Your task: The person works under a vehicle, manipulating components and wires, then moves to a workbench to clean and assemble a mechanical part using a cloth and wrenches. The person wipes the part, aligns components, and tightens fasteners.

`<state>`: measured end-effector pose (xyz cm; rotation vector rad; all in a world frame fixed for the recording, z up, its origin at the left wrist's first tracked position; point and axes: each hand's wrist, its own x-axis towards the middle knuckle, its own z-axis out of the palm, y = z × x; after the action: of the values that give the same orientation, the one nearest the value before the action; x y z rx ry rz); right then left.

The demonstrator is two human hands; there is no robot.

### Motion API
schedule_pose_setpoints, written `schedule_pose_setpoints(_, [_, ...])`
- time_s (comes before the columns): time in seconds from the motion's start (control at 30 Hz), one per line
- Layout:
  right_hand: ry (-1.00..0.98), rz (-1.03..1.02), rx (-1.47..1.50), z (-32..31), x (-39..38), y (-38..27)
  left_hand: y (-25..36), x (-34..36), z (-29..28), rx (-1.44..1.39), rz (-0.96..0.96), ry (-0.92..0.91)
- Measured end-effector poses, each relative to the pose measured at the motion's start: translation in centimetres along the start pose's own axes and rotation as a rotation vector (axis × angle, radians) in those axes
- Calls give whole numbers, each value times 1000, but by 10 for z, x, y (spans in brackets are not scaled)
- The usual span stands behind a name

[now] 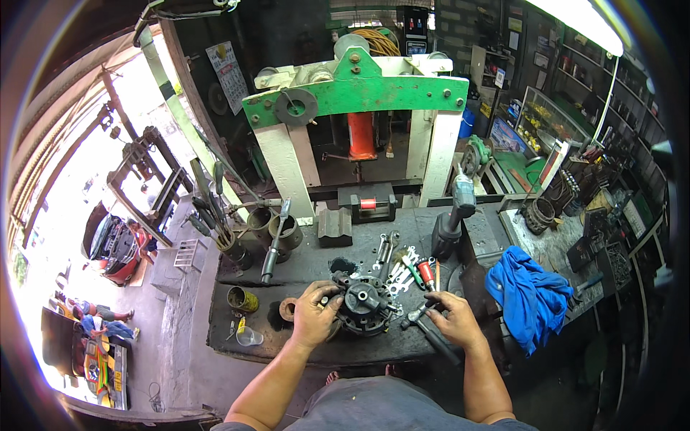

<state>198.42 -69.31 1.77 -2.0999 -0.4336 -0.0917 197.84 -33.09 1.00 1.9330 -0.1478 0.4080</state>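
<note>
A round, dark metal machine part (364,304) with a raised hub sits near the front edge of the workbench (273,345). My left hand (315,314) grips its left side, thumb and fingers bent against the rim. To the right of the part, my right hand (456,321) is closed in a pinch around a short metal tool (416,314) with a silver head, perhaps a ratchet. A black handle (442,346) slants beneath that hand; whether it belongs to the same tool is unclear. Several wrenches (399,271) and a red-handled screwdriver (426,271) lie just beyond.
A green and white press frame (359,92) rises behind the bench. An impact wrench (450,224) stands at the back right, near a blue cloth (528,294). Tool-filled cans (286,235), a yellow can (243,299) and a clear cup (249,335) stand left.
</note>
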Motion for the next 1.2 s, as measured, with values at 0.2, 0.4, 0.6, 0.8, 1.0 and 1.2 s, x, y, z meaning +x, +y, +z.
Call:
schedule_pose_setpoints(0.2, [-41, 7, -104, 8, 8, 4, -14, 3, 0, -182, -71, -42])
schedule_pose_setpoints(0.4, [20, 80, -66, 5, 7, -3, -75, 42, -14, -302, -291, 294])
schedule_pose_setpoints(0.6, [80, 202, -163, 1, -16, -13, -182, 92, 2, 429, -301, -129])
schedule_pose_setpoints(0.8, [114, 314, -198, 1, -54, -23, -259, 124, 45, 678, -271, -286])
schedule_pose_setpoints(1.0, [198, 330, -275, -9, -93, -22, -241, 114, 43, 468, -235, -50])
schedule_pose_setpoints(1.2, [216, 338, -188, -18, -95, 3, -83, 19, -9, -117, -246, 372])
